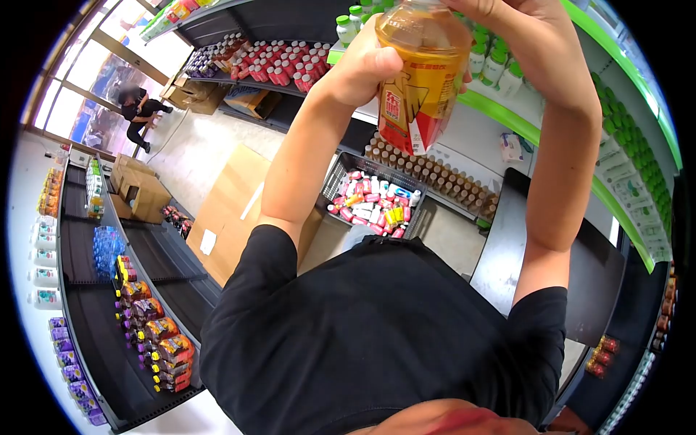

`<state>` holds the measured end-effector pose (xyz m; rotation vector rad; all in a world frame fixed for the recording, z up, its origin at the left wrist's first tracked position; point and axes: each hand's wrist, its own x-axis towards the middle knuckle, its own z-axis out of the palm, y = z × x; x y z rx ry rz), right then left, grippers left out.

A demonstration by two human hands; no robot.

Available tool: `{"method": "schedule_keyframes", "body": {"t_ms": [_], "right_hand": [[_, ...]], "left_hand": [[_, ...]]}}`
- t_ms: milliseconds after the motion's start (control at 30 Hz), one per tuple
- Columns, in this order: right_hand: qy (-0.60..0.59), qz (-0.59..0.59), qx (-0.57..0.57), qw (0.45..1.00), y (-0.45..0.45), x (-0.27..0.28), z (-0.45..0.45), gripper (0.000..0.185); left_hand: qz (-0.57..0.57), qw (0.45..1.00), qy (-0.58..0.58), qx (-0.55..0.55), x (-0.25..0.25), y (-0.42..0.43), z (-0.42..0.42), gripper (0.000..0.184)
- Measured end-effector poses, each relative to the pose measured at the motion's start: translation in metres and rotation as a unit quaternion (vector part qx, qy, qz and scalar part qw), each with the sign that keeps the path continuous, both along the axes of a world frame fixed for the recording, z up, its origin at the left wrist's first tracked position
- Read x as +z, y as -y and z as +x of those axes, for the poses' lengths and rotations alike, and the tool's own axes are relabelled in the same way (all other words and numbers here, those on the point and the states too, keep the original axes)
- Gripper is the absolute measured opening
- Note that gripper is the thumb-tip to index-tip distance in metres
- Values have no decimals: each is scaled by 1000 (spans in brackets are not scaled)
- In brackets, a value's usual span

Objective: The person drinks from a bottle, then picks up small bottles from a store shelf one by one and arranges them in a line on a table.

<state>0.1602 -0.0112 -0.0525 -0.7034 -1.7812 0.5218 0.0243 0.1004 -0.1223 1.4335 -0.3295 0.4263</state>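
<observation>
A clear plastic drink bottle [424, 80] with amber liquid and a red and yellow label is held up close in front of me, slightly tilted. My left hand [359, 69] is closed round its body, the thumb pressed on the near side and fingertips showing past the far side. At the bottle's top, my right hand [533, 36] is bent over with its fingers closed at the neck. The upper frame edge cuts off the cap and part of those fingers.
Below stands a dark crate [337, 177] of mixed small bottles, beside a large cardboard box [225, 210]. A green-edged shelf [500, 112] holds white, green-capped bottles. Dark shelving [87, 290] with drinks runs along the left. A person [138, 112] sits near the windows.
</observation>
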Motion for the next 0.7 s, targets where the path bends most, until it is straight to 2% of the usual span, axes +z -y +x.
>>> {"method": "schedule_keyframes", "body": {"t_ms": [200, 367, 500, 700], "right_hand": [[17, 7, -27, 999, 1, 2, -8, 32], [4, 6, 19, 1000, -6, 0, -6, 32], [7, 20, -30, 999, -3, 1, -18, 30], [-20, -3, -41, 999, 3, -2, -30, 26]], "left_hand": [[-48, 995, 39, -74, -5, 1, 2, 98], [-29, 995, 37, -82, -2, 5, -2, 97], [-44, 992, 50, -111, -11, -1, -2, 95], [-66, 990, 52, -109, -25, -4, -3, 92]]}}
